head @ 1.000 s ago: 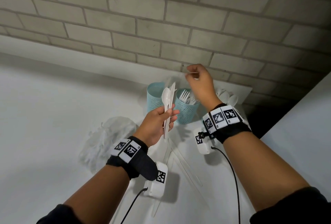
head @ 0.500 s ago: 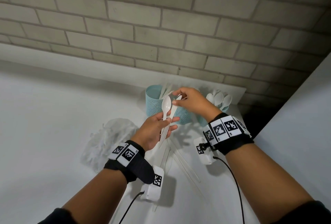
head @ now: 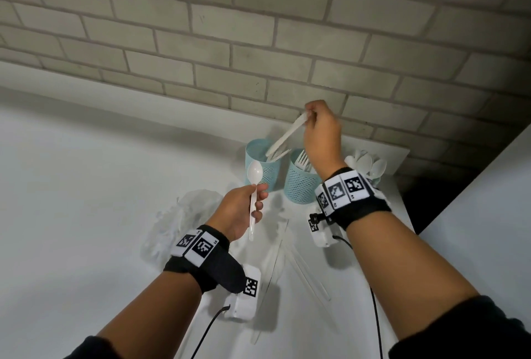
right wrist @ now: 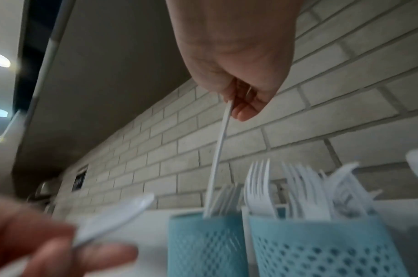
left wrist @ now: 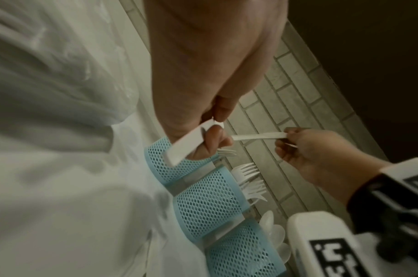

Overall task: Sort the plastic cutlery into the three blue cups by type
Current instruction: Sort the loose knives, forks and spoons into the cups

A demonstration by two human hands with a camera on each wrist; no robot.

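Note:
Three blue mesh cups stand in a row by the brick wall. My right hand (head: 310, 113) pinches the handle end of a white knife (head: 287, 136) above the left cup (head: 260, 170). The knife slants down and its tip is inside that cup, among other knives (right wrist: 223, 198). The middle cup (head: 298, 186) holds forks (right wrist: 297, 187). The right cup is mostly hidden behind my right wrist, with spoons (head: 365, 161) sticking out. In front of the left cup, my left hand (head: 255, 200) grips a white spoon (head: 254, 172) by its handle, bowl up.
A crumpled clear plastic bag (head: 178, 223) lies on the white table left of my left hand. Thin clear wrappers or cutlery (head: 304, 266) lie on the table between my forearms. Past the cups, the table's right edge meets a dark gap (head: 431, 200).
My right hand came down to the left hand, took the knife from beside the spoon and lifted it over the left cup. The left hand now holds only the spoon.

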